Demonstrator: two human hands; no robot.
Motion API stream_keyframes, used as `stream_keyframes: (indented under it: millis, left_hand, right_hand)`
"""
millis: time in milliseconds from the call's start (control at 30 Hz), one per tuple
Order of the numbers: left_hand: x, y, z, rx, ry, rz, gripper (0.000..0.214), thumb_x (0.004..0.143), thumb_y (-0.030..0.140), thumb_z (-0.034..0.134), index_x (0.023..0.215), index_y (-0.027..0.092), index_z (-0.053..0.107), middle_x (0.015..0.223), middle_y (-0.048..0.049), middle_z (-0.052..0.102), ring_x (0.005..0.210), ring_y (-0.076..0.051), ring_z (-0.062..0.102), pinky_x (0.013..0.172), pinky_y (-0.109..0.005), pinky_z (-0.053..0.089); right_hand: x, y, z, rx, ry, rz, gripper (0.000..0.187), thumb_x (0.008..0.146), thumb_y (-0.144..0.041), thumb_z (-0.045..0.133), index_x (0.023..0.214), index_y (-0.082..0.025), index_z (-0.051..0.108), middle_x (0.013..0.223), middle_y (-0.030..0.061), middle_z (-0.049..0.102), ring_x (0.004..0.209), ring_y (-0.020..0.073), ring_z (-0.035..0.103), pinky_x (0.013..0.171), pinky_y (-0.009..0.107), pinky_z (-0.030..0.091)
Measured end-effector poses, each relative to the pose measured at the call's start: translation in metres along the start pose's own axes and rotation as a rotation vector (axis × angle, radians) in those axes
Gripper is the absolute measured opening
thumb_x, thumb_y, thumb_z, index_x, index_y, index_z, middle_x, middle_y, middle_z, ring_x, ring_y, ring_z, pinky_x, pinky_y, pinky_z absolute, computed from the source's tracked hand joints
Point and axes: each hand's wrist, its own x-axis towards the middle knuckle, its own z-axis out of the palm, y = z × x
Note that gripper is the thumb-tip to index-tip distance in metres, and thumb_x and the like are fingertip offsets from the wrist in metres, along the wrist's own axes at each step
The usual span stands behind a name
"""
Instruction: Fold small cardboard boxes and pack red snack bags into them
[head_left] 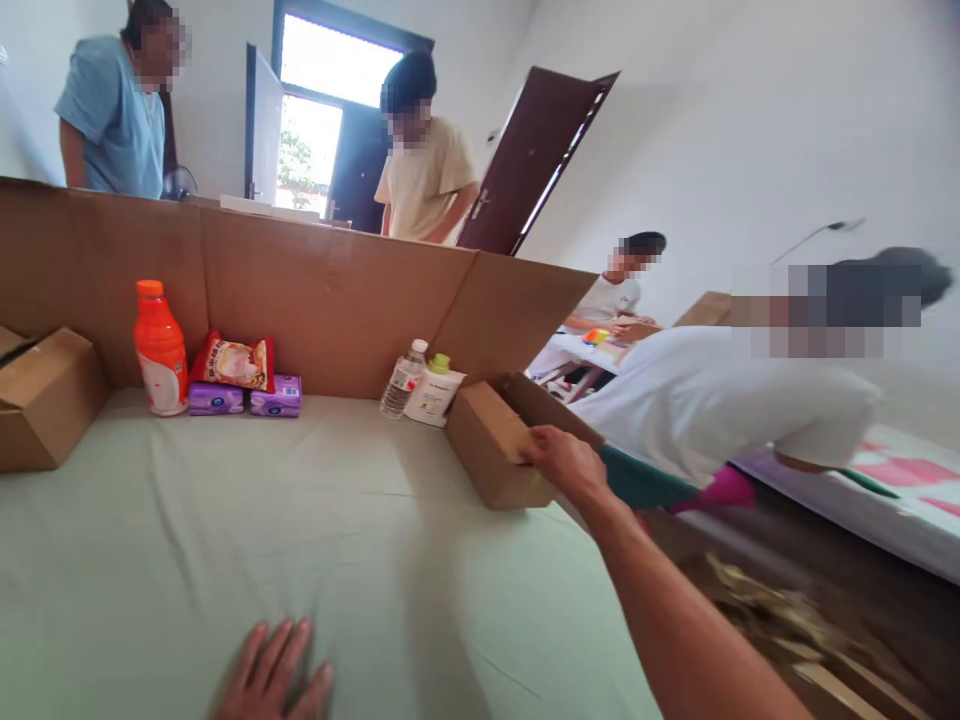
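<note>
Your right hand (568,460)'s pinching the right box (484,455) at its near end; long axis runs far-left. Left hand (271,680)'s spread, empty, farther off.

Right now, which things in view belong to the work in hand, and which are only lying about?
Likely part of the work:
right cardboard box, right hand on its edge
green cloth, beneath the left hand

Apparently just lying or standing about, untouched:
left cardboard box
orange bottle
red packet, on two purple packs
clear bottle
white container with green cap
</note>
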Motion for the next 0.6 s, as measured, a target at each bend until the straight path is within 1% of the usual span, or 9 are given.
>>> stream_keyframes:
  millis: [67,133,200,267,333,367,433,533,600]
  left_hand:
    - [0.002,0.004,-0.001,-0.122,0.005,-0.139,0.082,0.086,0.040,0.067,0.159,0.031,0.031,0.146,-0.0094,0.060,0.128,-0.028,0.061,0.101,-0.037,0.053]
    - [-0.002,-0.003,-0.011,-0.247,-0.001,-0.315,0.088,0.083,0.033,0.066,0.161,0.028,0.025,0.155,-0.0120,0.050,0.132,-0.031,0.059,0.097,-0.040,0.059]
    - [-0.006,-0.019,-0.030,-0.322,0.022,-0.485,0.083,0.086,0.030,0.061,0.161,0.029,0.024,0.159,-0.0137,0.045,0.136,-0.035,0.055,0.099,-0.048,0.059]
    - [-0.007,-0.039,-0.057,-0.334,0.094,-0.637,0.075,0.092,0.033,0.054,0.160,0.030,0.022,0.160,-0.0156,0.041,0.139,-0.037,0.051,0.104,-0.058,0.054]
    - [-0.006,-0.056,-0.088,-0.332,0.172,-0.735,0.074,0.094,0.040,0.054,0.160,0.031,0.021,0.161,-0.0164,0.037,0.141,-0.040,0.047,0.106,-0.066,0.048]
    - [-0.005,-0.063,-0.104,-0.330,0.199,-0.757,0.076,0.093,0.044,0.056,0.159,0.032,0.020,0.162,-0.0159,0.034,0.142,-0.041,0.046,0.107,-0.068,0.046]
    - [-0.002,-0.070,-0.135,-0.314,0.236,-0.756,0.081,0.091,0.046,0.061,0.159,0.034,0.020,0.164,-0.0146,0.031,0.142,-0.043,0.044,0.106,-0.071,0.045]
    - [0.000,-0.068,-0.169,-0.255,0.264,-0.698,0.077,0.091,0.040,0.062,0.158,0.034,0.023,0.166,-0.0120,0.026,0.145,-0.040,0.040,0.109,-0.066,0.046]
    - [-0.001,-0.065,-0.182,-0.221,0.279,-0.644,0.067,0.093,0.031,0.059,0.153,0.033,0.031,0.164,-0.0112,0.031,0.147,-0.036,0.038,0.113,-0.061,0.045]
  right_hand:
    - [-0.013,-0.002,0.003,0.037,-0.082,-0.095,0.027,0.075,-0.013,0.056,0.097,-0.014,0.072,0.082,0.0153,0.074,0.080,0.0318,0.070,0.072,0.040,0.050]
    - [-0.039,-0.013,0.008,0.087,-0.142,-0.217,0.026,0.079,-0.016,0.055,0.098,-0.019,0.072,0.084,0.0083,0.076,0.075,0.0249,0.070,0.071,0.034,0.051]
    - [-0.076,-0.032,0.010,0.154,-0.204,-0.385,0.024,0.084,-0.021,0.054,0.101,-0.023,0.070,0.091,0.0038,0.077,0.079,0.0210,0.070,0.074,0.031,0.052]
    - [-0.117,-0.056,0.008,0.235,-0.262,-0.649,0.022,0.090,-0.023,0.051,0.102,-0.024,0.069,0.095,0.0029,0.076,0.083,0.0194,0.070,0.076,0.030,0.052]
    - [-0.159,-0.084,0.002,0.300,-0.314,-0.957,0.022,0.095,-0.020,0.046,0.101,-0.023,0.067,0.093,0.0035,0.075,0.081,0.0183,0.068,0.075,0.030,0.050]
    - [-0.177,-0.098,-0.002,0.319,-0.339,-1.084,0.022,0.097,-0.018,0.044,0.099,-0.022,0.066,0.090,0.0033,0.074,0.079,0.0177,0.066,0.075,0.030,0.049]
    - [-0.206,-0.123,-0.010,0.343,-0.391,-1.242,0.025,0.098,-0.012,0.041,0.097,-0.022,0.064,0.084,0.0020,0.071,0.076,0.0165,0.063,0.077,0.031,0.047]
    - [-0.230,-0.146,-0.019,0.375,-0.454,-1.345,0.028,0.097,-0.007,0.038,0.094,-0.022,0.062,0.079,0.0011,0.068,0.072,0.0160,0.058,0.076,0.031,0.045]
    - [-0.234,-0.152,-0.023,0.377,-0.501,-1.363,0.028,0.099,-0.008,0.038,0.092,-0.022,0.061,0.079,0.0017,0.067,0.070,0.0162,0.056,0.072,0.031,0.045]
